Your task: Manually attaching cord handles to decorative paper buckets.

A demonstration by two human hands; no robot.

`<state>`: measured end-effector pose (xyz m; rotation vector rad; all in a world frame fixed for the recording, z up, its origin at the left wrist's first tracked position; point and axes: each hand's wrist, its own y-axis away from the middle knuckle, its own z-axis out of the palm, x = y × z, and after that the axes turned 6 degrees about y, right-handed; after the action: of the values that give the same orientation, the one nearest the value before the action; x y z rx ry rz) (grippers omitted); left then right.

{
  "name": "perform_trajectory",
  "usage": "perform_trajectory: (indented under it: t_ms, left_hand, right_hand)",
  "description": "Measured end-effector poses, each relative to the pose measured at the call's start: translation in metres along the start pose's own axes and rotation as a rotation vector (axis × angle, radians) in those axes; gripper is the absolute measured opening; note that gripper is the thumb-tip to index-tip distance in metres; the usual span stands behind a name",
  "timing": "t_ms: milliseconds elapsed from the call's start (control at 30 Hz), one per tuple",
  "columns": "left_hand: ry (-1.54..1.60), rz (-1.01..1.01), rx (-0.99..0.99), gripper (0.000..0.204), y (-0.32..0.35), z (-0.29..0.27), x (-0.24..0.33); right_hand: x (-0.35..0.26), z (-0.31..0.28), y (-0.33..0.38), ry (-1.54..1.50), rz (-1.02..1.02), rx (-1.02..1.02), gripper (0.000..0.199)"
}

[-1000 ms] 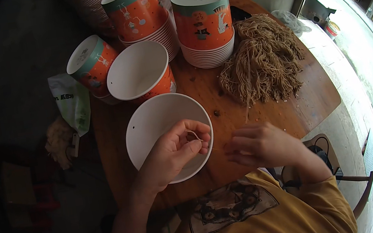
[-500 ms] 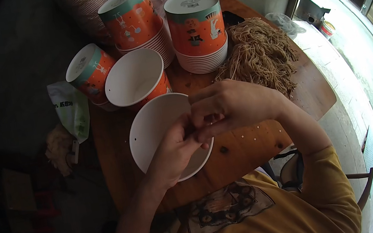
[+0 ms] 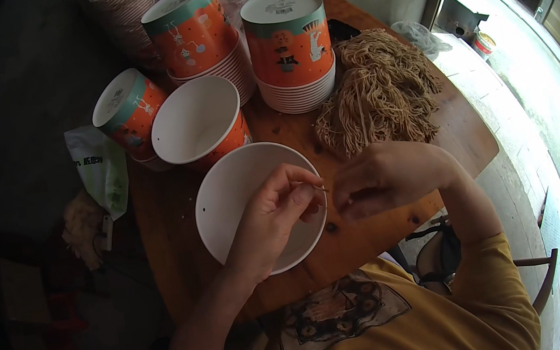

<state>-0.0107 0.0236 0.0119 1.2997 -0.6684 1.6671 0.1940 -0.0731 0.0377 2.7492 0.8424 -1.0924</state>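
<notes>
1. Two hands meet over the near rim of a large white paper bowl point(image 3: 240, 203) that sits open side up on the round wooden counter point(image 3: 177, 264).
2. Left hand point(image 3: 275, 216) lies across the bowl's right side, fingers curled, thumb and forefinger pinching a thin strand point(image 3: 317, 185) at the rim.
3. Right hand point(image 3: 386, 176) hovers just beside it over bare wood, fingers bent inward toward the same strand; whether it actually grips it, I cannot tell.
4. Behind the right hand, a heap of tan strings point(image 3: 377, 93) spreads almost to the counter's right edge.
5. Beyond the bowl, a smaller orange cup point(image 3: 202, 121) stands tilted with its white inside showing, nearly touching the bowl's far rim.
6. Stacks of orange cups point(image 3: 289, 49) crowd the far side, another stack point(image 3: 195, 34) to its left, and one cup point(image 3: 127, 111) leans at the left edge.
7. Open wood remains only in a narrow band along the near edge and left of the bowl.
8. A green and white bag point(image 3: 100, 174) hangs off the left edge.
</notes>
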Motion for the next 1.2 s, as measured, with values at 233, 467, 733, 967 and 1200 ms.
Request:
perform_trajectory:
  t_ms: [233, 467, 733, 967, 1200]
  left_hand:
    - [-0.097, -0.020, -0.050, 0.011, -0.004, 0.011, -0.001]
    - [-0.054, -0.111, -0.101, 0.012, -0.003, 0.009, -0.001]
    - [-0.030, -0.191, -0.004, 0.016, -0.009, 0.010, 0.002]
    - [0.007, -0.196, -0.021, 0.016, -0.012, 0.008, -0.001]
    - [0.105, -0.246, 0.038, 0.014, -0.012, 0.013, 0.001]
  right_hand:
    - [-0.001, -0.014, -0.034, 0.047, -0.121, 0.157, 0.013]
    - [0.026, -0.009, -0.024, 0.002, 0.142, 0.267, 0.011]
    - [0.007, 0.037, 0.016, 0.125, 0.257, 0.739, 0.017]
    - [-0.010, 0.077, 0.019, 0.289, 0.242, 0.759, 0.020]
    - [-0.021, 0.078, 0.009, 0.545, 0.136, 0.733, 0.023]
